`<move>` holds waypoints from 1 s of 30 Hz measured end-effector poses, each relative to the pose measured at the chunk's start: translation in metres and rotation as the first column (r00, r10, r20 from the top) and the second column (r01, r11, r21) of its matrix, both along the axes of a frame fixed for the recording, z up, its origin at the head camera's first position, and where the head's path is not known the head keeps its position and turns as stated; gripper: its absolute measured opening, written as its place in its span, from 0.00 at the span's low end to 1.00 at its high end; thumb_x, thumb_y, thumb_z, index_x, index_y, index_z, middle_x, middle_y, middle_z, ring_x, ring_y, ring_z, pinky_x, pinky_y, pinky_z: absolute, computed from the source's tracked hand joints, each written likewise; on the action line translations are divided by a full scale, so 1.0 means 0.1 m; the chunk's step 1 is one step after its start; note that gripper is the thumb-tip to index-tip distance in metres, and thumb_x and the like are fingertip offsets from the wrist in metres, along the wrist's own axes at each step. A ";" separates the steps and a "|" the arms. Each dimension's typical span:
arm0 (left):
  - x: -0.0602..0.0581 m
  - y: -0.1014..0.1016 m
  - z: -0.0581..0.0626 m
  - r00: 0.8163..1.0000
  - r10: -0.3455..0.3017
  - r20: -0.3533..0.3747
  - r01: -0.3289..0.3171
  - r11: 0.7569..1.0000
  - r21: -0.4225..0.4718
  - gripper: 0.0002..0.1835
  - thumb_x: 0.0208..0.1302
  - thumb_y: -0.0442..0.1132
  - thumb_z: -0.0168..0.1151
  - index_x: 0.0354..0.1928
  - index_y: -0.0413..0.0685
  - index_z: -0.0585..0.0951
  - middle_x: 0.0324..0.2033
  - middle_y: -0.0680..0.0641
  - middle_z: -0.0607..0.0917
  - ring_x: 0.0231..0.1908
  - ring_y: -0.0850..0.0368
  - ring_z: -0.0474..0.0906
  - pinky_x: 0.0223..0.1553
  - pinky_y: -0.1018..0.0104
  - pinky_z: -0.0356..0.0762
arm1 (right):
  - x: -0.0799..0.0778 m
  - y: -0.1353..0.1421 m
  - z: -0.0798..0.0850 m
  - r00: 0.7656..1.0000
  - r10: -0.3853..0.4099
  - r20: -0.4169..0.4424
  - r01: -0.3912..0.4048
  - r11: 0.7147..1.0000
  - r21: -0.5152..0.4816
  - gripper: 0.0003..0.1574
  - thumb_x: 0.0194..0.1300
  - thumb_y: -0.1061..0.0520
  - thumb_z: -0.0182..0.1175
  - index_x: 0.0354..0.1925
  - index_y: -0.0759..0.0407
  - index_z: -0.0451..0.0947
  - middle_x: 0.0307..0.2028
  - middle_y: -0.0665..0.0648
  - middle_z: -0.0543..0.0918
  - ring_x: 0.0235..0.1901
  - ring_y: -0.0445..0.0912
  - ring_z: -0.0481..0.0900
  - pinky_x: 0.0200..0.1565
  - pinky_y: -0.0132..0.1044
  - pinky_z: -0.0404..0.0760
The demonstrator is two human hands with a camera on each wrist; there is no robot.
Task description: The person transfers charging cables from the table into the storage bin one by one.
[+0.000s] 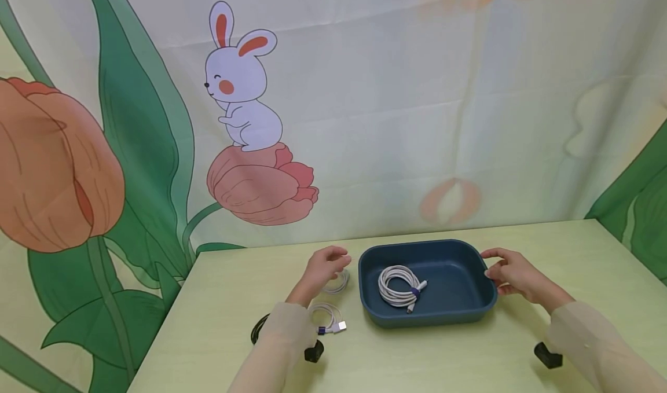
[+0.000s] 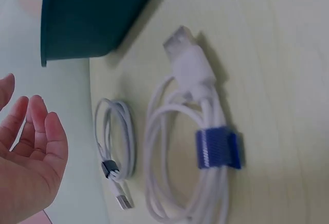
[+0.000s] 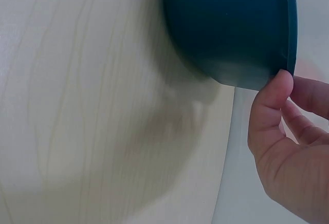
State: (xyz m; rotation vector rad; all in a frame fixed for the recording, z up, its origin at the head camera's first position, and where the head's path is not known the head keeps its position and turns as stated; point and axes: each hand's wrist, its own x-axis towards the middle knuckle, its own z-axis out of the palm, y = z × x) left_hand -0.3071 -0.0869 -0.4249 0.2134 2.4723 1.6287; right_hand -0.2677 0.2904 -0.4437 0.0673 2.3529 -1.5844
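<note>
A dark blue rectangular bin (image 1: pixel 429 320) with rounded corners sits on the table, holding a coiled white cable (image 1: pixel 394 295) bound with a dark blue strap. At the bin's right end, my right hand (image 1: pixel 518 274) pinches the rim between thumb and index finger; the thumb (image 3: pixel 277 90) shows against the outer wall. My left hand (image 1: pixel 323 268) hovers left of the bin, fingers loosely bent and holding nothing. Below it lies a thin coiled cable (image 2: pixel 125 136) with a dark strap. Nearer me is another white USB cable (image 2: pixel 211 100) with a blue strap.
A black coiled cable (image 1: pixel 257 330) is partly hidden behind the left sleeve. Each wrist carries a small black device (image 1: pixel 314 352). Behind the light wood-grain table (image 1: pixel 417 364) hangs a curtain (image 1: pixel 365 121) printed with a rabbit and tulips.
</note>
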 end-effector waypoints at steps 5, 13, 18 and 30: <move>-0.16 -0.08 -0.27 0.999 0.039 -0.010 -0.040 0.999 -0.005 0.18 0.59 0.41 0.56 0.49 0.37 0.73 0.38 0.41 0.79 0.36 0.49 0.76 0.33 0.65 0.75 | 0.00 0.01 0.00 1.000 0.003 0.007 -0.003 1.000 -0.003 0.32 0.60 0.65 0.47 0.61 0.67 0.51 0.30 0.57 0.73 0.22 0.44 0.71 0.25 0.35 0.75; -0.18 -0.15 -0.38 0.998 0.059 -0.025 -0.059 0.998 -0.001 0.18 0.57 0.44 0.59 0.45 0.40 0.75 0.33 0.46 0.80 0.31 0.57 0.75 0.31 0.67 0.75 | 0.00 0.01 0.02 1.000 0.003 0.018 -0.003 1.000 -0.006 0.31 0.60 0.65 0.47 0.61 0.67 0.51 0.30 0.57 0.73 0.22 0.44 0.71 0.26 0.34 0.75; -0.16 -0.13 -0.37 0.994 0.110 0.018 -0.109 0.993 -0.047 0.16 0.59 0.39 0.56 0.48 0.39 0.74 0.37 0.43 0.79 0.34 0.56 0.74 0.33 0.69 0.74 | 0.00 0.01 0.02 1.000 0.001 0.016 -0.001 1.000 -0.008 0.31 0.60 0.65 0.47 0.61 0.67 0.51 0.31 0.58 0.73 0.22 0.44 0.71 0.25 0.34 0.75; -0.14 -0.22 -0.43 0.990 0.144 -0.011 -0.144 0.989 -0.045 0.16 0.57 0.38 0.57 0.46 0.36 0.75 0.30 0.47 0.77 0.28 0.60 0.72 0.29 0.70 0.73 | 0.00 0.01 0.01 1.000 0.003 0.015 -0.003 1.000 -0.017 0.31 0.60 0.65 0.47 0.61 0.67 0.51 0.29 0.55 0.73 0.21 0.43 0.71 0.25 0.34 0.75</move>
